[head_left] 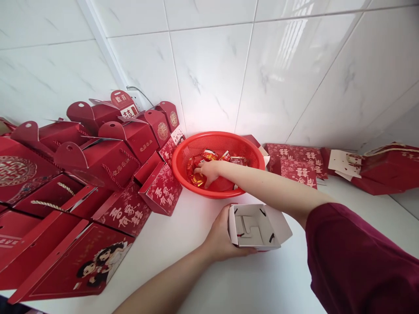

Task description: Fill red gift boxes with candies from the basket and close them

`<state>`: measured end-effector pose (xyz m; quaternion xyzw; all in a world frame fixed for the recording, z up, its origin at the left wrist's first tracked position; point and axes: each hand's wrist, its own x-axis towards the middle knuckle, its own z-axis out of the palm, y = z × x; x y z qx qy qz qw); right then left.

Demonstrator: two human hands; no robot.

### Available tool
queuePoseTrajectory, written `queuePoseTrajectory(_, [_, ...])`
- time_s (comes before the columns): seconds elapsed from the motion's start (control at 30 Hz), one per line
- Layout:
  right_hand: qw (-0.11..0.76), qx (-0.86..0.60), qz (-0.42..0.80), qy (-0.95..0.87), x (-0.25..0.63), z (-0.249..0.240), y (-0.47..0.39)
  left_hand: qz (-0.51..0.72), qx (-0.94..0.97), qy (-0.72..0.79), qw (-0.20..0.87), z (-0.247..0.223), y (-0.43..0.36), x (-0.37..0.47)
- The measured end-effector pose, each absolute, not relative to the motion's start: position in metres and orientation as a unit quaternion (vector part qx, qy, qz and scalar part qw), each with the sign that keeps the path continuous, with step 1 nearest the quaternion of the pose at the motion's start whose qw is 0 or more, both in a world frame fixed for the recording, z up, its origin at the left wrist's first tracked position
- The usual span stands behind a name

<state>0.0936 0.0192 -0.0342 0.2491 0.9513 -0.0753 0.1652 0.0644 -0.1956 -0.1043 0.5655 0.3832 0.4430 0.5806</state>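
Observation:
My left hand [221, 235] is wrapped round the side of a small gift box [254, 233], whose open top faces up. Its inside is white with bare folded flaps at the bottom, and short dark cord ends show at the corners. My right hand [209, 171] reaches into a red plastic basket [218, 195], its fingers apart and touching the wrapped sweets at the left side. A gold-wrapped sweet [198, 179] lies beneath my fingers. Another shiny sweet [209, 154] and a dark red packet [238, 161] lie farther back in the basket. My fingertips are partly hidden among the wrappers.
Many red gift boxes [94, 161] with cord handles crowd the left of the white table [183, 270]. Flat red printed boxes [293, 157] lie behind my right arm. A red bag [389, 168] with a cream tag rests at the far right. A tiled wall [209, 74] rises behind.

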Motion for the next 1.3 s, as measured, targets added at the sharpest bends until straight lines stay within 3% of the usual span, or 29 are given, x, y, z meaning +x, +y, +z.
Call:
queuePoseTrajectory(0.23, [0.134,0.208,-0.025,0.969,0.110,-0.001,0.007,0.434,0.618,0.346,0.557,-0.108,-0.194,0.059])
queuePoseTrajectory(0.3, [0.078,0.223,-0.023,0.971,0.132,0.015,-0.005,0.435,0.621,0.342,0.555,-0.109,-0.194,0.059])
queuePoseTrajectory(0.47, [-0.186,0.300,-0.160,0.922,0.204,0.034,-0.068,0.442,0.632,0.322,0.549,-0.111,-0.191,0.061])
queuePoseTrajectory(0.57, [-0.257,0.293,-0.226,0.893,0.240,0.034,-0.114,0.442,0.647,0.330,0.527,-0.112,-0.191,0.062])
queuePoseTrajectory(0.67, [-0.231,0.331,-0.242,0.882,0.260,0.033,-0.147,0.430,0.659,0.333,0.520,-0.113,-0.192,0.059])
queuePoseTrajectory(0.9, [-0.074,0.367,-0.184,0.909,0.271,0.020,-0.164,0.418,0.695,0.367,0.456,-0.111,-0.192,0.053])
queuePoseTrajectory(1.3, [0.004,0.369,-0.123,0.921,0.263,0.011,-0.167,0.407,0.667,0.365,0.506,-0.106,-0.190,0.055])
